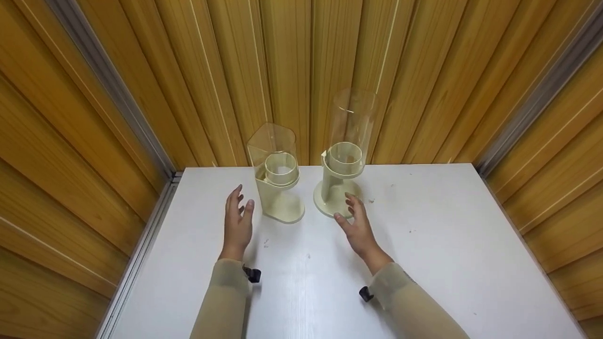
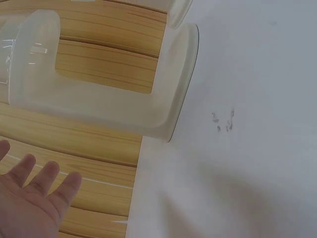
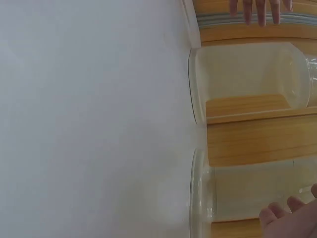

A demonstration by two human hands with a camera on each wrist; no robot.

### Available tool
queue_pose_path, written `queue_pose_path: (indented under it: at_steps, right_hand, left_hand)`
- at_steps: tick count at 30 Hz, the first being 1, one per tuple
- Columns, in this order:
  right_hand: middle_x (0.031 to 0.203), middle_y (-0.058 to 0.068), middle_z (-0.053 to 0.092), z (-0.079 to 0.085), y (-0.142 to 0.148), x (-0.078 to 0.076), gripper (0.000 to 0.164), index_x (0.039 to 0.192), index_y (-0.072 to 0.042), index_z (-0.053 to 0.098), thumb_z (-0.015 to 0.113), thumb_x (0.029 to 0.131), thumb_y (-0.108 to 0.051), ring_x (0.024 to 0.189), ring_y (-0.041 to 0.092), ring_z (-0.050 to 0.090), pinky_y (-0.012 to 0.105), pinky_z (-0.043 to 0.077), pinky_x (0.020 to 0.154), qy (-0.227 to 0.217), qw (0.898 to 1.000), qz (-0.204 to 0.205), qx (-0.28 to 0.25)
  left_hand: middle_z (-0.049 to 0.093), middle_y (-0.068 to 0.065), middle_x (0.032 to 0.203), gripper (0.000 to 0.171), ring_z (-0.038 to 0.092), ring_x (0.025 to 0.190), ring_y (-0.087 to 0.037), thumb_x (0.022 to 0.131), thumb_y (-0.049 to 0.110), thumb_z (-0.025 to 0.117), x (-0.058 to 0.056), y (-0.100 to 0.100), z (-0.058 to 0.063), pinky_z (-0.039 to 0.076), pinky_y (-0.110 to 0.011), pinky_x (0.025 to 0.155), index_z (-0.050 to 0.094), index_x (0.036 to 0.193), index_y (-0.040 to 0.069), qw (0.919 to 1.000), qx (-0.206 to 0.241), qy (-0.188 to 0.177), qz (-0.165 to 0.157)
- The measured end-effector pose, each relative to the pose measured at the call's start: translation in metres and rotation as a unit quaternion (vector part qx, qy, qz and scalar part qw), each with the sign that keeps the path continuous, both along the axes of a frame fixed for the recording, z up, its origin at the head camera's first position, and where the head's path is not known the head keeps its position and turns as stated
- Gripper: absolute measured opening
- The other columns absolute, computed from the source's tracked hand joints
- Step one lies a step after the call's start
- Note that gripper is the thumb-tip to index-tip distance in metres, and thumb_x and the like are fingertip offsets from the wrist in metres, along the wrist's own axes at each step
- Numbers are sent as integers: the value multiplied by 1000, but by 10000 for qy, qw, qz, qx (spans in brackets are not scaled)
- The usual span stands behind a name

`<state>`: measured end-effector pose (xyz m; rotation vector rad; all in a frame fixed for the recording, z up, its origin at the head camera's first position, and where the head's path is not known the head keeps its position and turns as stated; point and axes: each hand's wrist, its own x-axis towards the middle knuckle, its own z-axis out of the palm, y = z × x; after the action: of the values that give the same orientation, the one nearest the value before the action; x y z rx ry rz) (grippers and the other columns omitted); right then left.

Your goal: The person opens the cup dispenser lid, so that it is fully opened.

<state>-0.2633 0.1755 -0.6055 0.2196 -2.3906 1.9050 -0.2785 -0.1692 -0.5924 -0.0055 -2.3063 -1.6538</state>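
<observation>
Two cream plastic stands with clear upright sleeves are at the back of the white table [image 1: 301, 282]. The left stand [image 1: 271, 200] has a ring on an arm over its flat base and an angular clear sleeve [image 1: 264, 141]. Its neighbour, the right stand [image 1: 325, 202], has a round base and a taller, round clear tube [image 1: 353, 113]. My left hand [image 1: 238, 226] is raised just left of the left stand, fingers spread and holding nothing. Loosely bent, the fingers of my right hand [image 1: 362, 233] are in front of the right stand's base, overlapping it in the head view.
Wood-panelled walls [image 1: 287, 70] rise behind the table and along both sides. A metal rail [image 1: 141, 254] runs down the table's left edge. Small dark marks [image 2: 224, 120] are on the tabletop near the left stand. Each sleeve carries a small black device [image 1: 253, 274] at the wrist.
</observation>
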Motion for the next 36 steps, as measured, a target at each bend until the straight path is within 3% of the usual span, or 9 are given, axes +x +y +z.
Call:
queue_pose_path:
  at_steps: [8, 12, 23, 30, 36]
  right_hand:
    - [182, 25, 29, 8, -31, -7, 79, 175, 0, 27, 68, 111, -22, 172, 45, 28, 62, 21, 145, 7, 9979, 470, -445]
    - [182, 24, 31, 17, -40, -14, 78, 175, -1, 28, 69, 112, -22, 173, 46, 29, 61, 23, 145, 43, 9966, 529, -625]
    - [182, 23, 36, 49, -67, -43, 71, 174, 3, 31, 63, 114, -16, 173, 44, 31, 58, 29, 143, 148, 9948, 604, -813]
    - [187, 25, 25, 61, -82, -53, 73, 177, 3, 23, 58, 117, -17, 177, 44, 20, 58, 24, 145, 114, 9927, 823, -878]
    - [188, 25, 18, 60, -90, -55, 72, 178, 4, 19, 55, 119, -14, 178, 43, 15, 57, 22, 145, 122, 9901, 1058, -914]
  left_hand:
    - [32, -9, 185, 61, 41, 168, -39, 120, 38, 50, -7, 9, 0, 41, -59, 137, 35, 177, 20, 9994, 185, -267, -91]
    - [30, -6, 186, 62, 39, 170, -38, 120, 42, 50, -12, 11, 2, 41, -60, 137, 34, 177, 25, 9985, 241, -482, -115]
    - [29, -6, 187, 63, 38, 171, -36, 119, 38, 52, -22, 17, 8, 38, -60, 139, 34, 177, 24, 9939, 563, -893, -333]
    - [28, -15, 188, 62, 26, 176, -39, 120, 33, 52, -30, 23, 8, 28, -56, 144, 34, 177, 14, 9917, 890, -649, -659]
    - [33, -13, 187, 68, 29, 176, -35, 121, 39, 52, -34, 27, 8, 29, -50, 144, 29, 179, 13, 9876, 941, -889, -882]
